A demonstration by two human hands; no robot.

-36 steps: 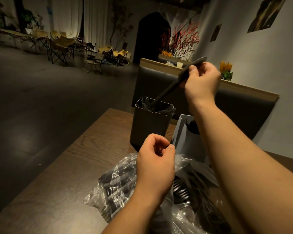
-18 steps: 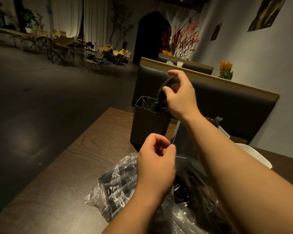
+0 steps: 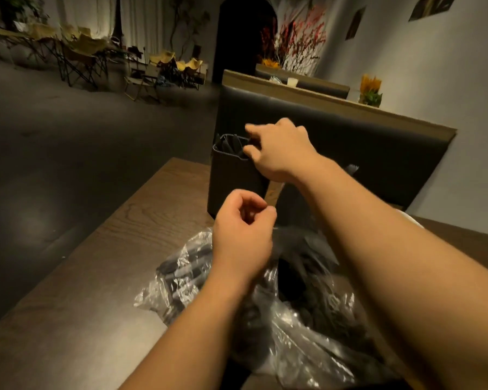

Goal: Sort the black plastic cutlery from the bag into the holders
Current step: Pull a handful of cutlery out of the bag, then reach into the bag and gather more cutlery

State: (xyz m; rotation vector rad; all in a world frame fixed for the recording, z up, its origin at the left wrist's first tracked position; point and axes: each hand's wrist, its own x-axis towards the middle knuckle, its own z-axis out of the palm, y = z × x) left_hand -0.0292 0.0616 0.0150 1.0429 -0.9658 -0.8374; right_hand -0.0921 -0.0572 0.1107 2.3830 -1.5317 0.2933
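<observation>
A clear plastic bag (image 3: 178,280) full of black plastic cutlery lies on the wooden table (image 3: 102,266) in front of me. My left hand (image 3: 241,237) pinches the bag's top edge between thumb and fingers. A dark square holder (image 3: 231,181) stands behind the bag with black cutlery handles (image 3: 230,143) showing inside its rim. My right hand (image 3: 279,150) hovers at the holder's right rim, fingers spread, nothing in it. A second holder to the right is mostly hidden behind my right forearm; a fork tip (image 3: 351,168) shows above the arm.
A dark padded booth backrest (image 3: 378,153) rises just behind the holders. The table's left edge drops to an open dark floor (image 3: 68,153). Folding chairs (image 3: 85,57) stand far back left. A white dish edge (image 3: 412,219) peeks out past my right arm.
My right hand lowered a black cutlery piece into the left holder and let go; it is now empty with fingers spread. My left hand stayed on the bag.
</observation>
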